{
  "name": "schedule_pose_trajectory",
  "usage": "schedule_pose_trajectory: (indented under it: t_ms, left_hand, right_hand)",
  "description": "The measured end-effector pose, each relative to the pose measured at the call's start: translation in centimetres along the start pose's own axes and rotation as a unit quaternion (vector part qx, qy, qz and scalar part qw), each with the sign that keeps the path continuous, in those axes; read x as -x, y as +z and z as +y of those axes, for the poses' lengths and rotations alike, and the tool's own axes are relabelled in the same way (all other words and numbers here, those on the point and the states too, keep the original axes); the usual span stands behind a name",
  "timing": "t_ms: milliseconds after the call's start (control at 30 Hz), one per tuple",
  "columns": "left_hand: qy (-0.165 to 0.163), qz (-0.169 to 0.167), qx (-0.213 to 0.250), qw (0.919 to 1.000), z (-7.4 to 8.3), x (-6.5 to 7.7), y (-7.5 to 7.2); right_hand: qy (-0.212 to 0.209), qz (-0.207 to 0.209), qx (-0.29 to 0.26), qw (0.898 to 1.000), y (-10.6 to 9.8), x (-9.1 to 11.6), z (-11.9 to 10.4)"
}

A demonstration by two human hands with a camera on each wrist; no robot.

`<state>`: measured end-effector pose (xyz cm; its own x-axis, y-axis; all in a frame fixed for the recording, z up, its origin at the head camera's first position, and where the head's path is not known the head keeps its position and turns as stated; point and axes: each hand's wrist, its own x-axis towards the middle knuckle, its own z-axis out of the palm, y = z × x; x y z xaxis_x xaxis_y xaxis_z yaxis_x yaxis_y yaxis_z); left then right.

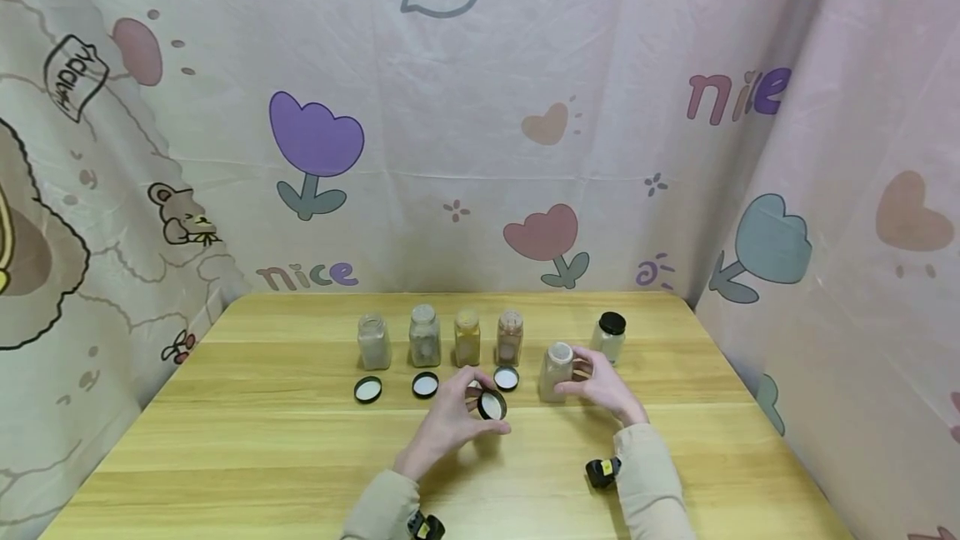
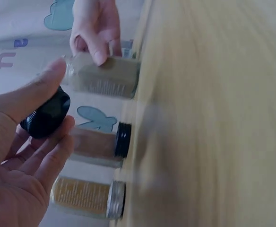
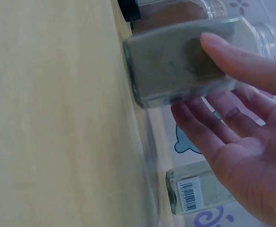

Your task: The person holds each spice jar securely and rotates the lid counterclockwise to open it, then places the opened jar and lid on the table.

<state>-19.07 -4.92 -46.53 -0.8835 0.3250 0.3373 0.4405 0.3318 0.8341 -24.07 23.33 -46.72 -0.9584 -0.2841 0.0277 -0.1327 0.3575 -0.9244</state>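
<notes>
My left hand (image 1: 450, 423) pinches a black screw lid (image 1: 492, 405) between thumb and fingers. The lid's white inner face shows in the head view; its dark outside (image 2: 48, 113) appears in the left wrist view. To its right, my right hand (image 1: 607, 390) grips an uncapped glass spice jar (image 1: 555, 373) of greyish powder. The thumb (image 3: 223, 54) lies along one side of that jar, the fingers on the opposite side. The jar stands nearly upright with its mouth up, its base close to the tabletop.
Uncapped jars of pale (image 1: 373, 344), grey (image 1: 424, 340), yellow (image 1: 467, 342) and reddish-brown (image 1: 509, 342) contents stand in a row. Black-rimmed lids (image 1: 367, 390), (image 1: 425, 385), (image 1: 506, 378) lie before them. Behind my right hand stands a black-capped jar (image 1: 609, 340). A printed curtain (image 1: 450, 148) surrounds the wooden table (image 1: 247, 440).
</notes>
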Motion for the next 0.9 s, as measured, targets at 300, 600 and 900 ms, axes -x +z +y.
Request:
schedule_pose_trajectory:
  t_ms: [300, 600, 900]
  left_hand:
    - [0.011, -0.015, -0.066, 0.9977, 0.1, -0.7, 1.3]
    - [0.048, 0.004, -0.11, 0.9928, -0.5, -1.8, 2.9]
    - [0.011, -0.018, -0.113, 0.9934, -0.6, -3.3, 4.5]
  right_hand:
    - [-0.008, 0.04, 0.01, 0.999, 0.0, -1.4, -0.2]
    - [0.028, 0.077, 0.018, 0.996, 0.0, -3.1, -0.4]
    - [0.027, 0.094, 0.031, 0.995, 0.3, -4.4, -0.3]
